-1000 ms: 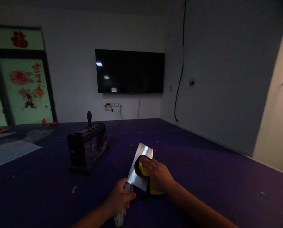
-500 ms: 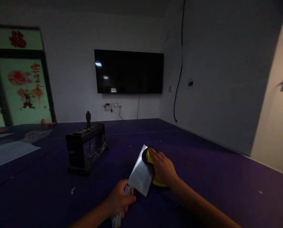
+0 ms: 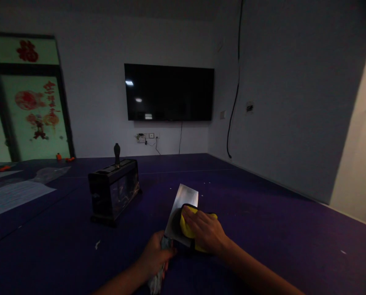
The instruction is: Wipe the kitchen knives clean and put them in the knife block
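A steel cleaver point(image 3: 184, 200) with a broad shiny blade is held low in the middle of the view, blade pointing away from me. My left hand point(image 3: 154, 256) is wrapped round its handle, which looks bound in pale material. A yellow cloth with a dark edge point(image 3: 189, 227) lies against the blade's lower half. My right hand point(image 3: 204, 231) presses on that cloth with its fingers curled over it.
A dark knife block point(image 3: 112, 190) with one black handle sticking up stands to the left on the purple surface point(image 3: 263, 213). White sheets point(image 3: 14, 196) lie at far left. A black TV point(image 3: 169, 92) hangs on the back wall.
My right hand slid the yellow cloth up to the blade's far end, then back down towards the handle. The left hand kept its hold on the handle.
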The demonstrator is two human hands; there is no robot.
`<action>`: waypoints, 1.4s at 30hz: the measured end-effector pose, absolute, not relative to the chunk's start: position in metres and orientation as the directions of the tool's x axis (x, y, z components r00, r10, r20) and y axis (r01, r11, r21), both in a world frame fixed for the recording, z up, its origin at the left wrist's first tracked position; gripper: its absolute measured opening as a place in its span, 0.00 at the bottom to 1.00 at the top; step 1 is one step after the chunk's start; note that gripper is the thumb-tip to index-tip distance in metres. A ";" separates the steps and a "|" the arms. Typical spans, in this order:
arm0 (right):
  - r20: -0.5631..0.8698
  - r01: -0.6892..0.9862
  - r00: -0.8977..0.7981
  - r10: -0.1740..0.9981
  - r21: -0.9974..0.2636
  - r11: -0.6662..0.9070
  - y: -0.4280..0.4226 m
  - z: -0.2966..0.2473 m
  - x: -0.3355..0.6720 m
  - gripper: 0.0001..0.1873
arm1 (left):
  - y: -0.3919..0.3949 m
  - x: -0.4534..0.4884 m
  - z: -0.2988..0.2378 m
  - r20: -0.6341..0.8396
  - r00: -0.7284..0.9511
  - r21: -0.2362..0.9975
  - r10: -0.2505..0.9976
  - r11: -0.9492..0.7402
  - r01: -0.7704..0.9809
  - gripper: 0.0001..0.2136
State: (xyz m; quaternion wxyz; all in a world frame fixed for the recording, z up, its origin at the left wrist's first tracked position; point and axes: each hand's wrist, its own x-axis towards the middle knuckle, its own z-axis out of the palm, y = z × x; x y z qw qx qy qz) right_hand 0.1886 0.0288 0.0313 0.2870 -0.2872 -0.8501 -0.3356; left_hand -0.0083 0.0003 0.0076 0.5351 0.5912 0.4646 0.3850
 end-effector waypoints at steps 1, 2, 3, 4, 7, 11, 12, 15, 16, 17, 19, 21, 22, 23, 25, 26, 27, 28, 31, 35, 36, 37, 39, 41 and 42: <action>0.719 0.685 -0.648 0.252 0.405 0.605 0.026 0.033 0.189 0.25 | 0.000 -0.008 0.009 -0.039 0.264 0.992 0.964 0.006 0.124 0.15; 0.758 0.700 -0.613 0.222 0.392 0.597 0.023 0.036 0.189 0.26 | -0.001 -0.007 0.009 -0.036 0.260 0.994 0.965 0.008 0.109 0.15; 0.793 0.719 -0.575 0.202 0.372 0.588 0.020 0.039 0.190 0.26 | -0.001 -0.007 0.009 -0.038 0.262 0.995 0.964 0.012 0.100 0.16; 0.821 0.738 -0.539 0.190 0.351 0.577 0.018 0.042 0.192 0.26 | -0.001 -0.007 0.009 -0.042 0.264 0.995 0.964 0.017 0.096 0.16; 0.865 0.779 -0.471 0.172 0.317 0.541 0.015 0.049 0.196 0.25 | 0.001 -0.007 0.006 -0.054 0.278 0.994 0.959 0.024 0.110 0.15; 0.899 0.805 -0.419 0.126 0.304 0.510 0.021 0.049 0.199 0.24 | 0.002 -0.007 0.006 -0.068 0.279 0.991 0.958 0.033 0.128 0.12; 0.898 0.808 -0.418 0.136 0.299 0.508 0.024 0.048 0.199 0.24 | 0.002 -0.007 0.007 -0.069 0.280 0.991 0.957 0.033 0.133 0.11; 0.847 0.806 -0.467 0.253 0.289 0.517 0.032 0.042 0.196 0.25 | -0.001 -0.007 0.009 -0.074 0.298 0.990 0.952 0.034 0.137 0.11; 0.816 0.800 -0.490 0.307 0.281 0.530 0.034 0.040 0.195 0.26 | -0.001 -0.008 0.010 -0.076 0.304 0.990 0.950 0.036 0.137 0.11; 0.783 0.793 -0.511 0.354 0.270 0.547 0.036 0.039 0.193 0.27 | -0.001 -0.008 0.010 -0.079 0.309 0.990 0.948 0.037 0.139 0.12; 0.724 0.780 -0.537 0.432 0.233 0.581 0.038 0.036 0.190 0.28 | -0.001 -0.008 0.011 -0.083 0.314 0.988 0.946 0.038 0.148 0.13; 0.689 0.774 -0.546 0.476 0.196 0.603 0.039 0.036 0.188 0.30 | -0.001 -0.009 0.010 -0.082 0.319 0.987 0.944 0.033 0.155 0.13; 0.676 0.769 -0.552 0.489 0.185 0.612 0.039 0.036 0.188 0.31 | -0.002 -0.009 0.010 -0.084 0.320 0.987 0.944 0.034 0.158 0.13; 0.664 0.762 -0.559 0.496 0.178 0.622 0.040 0.036 0.188 0.32 | -0.002 -0.009 0.010 -0.087 0.323 0.987 0.943 0.036 0.159 0.13; 0.647 0.746 -0.575 0.501 0.163 0.645 0.041 0.036 0.188 0.32 | -0.002 -0.010 0.010 -0.089 0.333 0.987 0.939 0.037 0.160 0.13; 0.641 0.740 -0.578 0.504 0.152 0.655 0.041 0.036 0.189 0.32 | -0.002 -0.010 0.010 -0.086 0.341 0.987 0.936 0.033 0.157 0.13; 0.639 0.738 -0.575 0.510 0.137 0.661 0.042 0.035 0.189 0.32 | -0.002 -0.010 0.010 -0.080 0.350 0.988 0.933 0.026 0.154 0.14; 0.641 0.741 -0.566 0.519 0.120 0.661 0.044 0.035 0.190 0.32 | -0.002 -0.010 0.010 -0.072 0.360 0.988 0.930 0.017 0.154 0.14; 0.650 0.758 -0.530 0.545 0.077 0.647 0.048 0.033 0.193 0.32 | -0.002 -0.010 0.011 -0.058 0.378 0.988 0.924 -0.002 0.157 0.13; 0.686 0.781 -0.469 0.557 0.027 0.624 0.056 0.032 0.200 0.30 | -0.002 -0.010 0.012 -0.078 0.371 0.983 0.926 0.010 0.181 0.12; 0.694 0.786 -0.455 0.558 0.018 0.618 0.058 0.032 0.202 0.30 | -0.002 -0.010 0.012 -0.081 0.368 0.982 0.926 0.012 0.187 0.12; 0.700 0.791 -0.445 0.559 0.014 0.612 0.060 0.032 0.203 0.29 | -0.003 -0.010 0.013 -0.080 0.367 0.982 0.927 0.010 0.189 0.12; 0.699 0.800 -0.439 0.565 0.016 0.600 0.061 0.032 0.205 0.29 | -0.002 -0.010 0.013 -0.075 0.367 0.983 0.927 0.008 0.182 0.12; 0.686 0.805 -0.445 0.575 0.026 0.593 0.060 0.032 0.204 0.29 | -0.002 -0.010 0.013 -0.069 0.361 0.985 0.930 0.007 0.170 0.12; 0.676 0.803 -0.456 0.578 0.033 0.595 0.058 0.032 0.203 0.29 | -0.002 -0.009 0.013 -0.068 0.354 0.986 0.933 0.009 0.168 0.12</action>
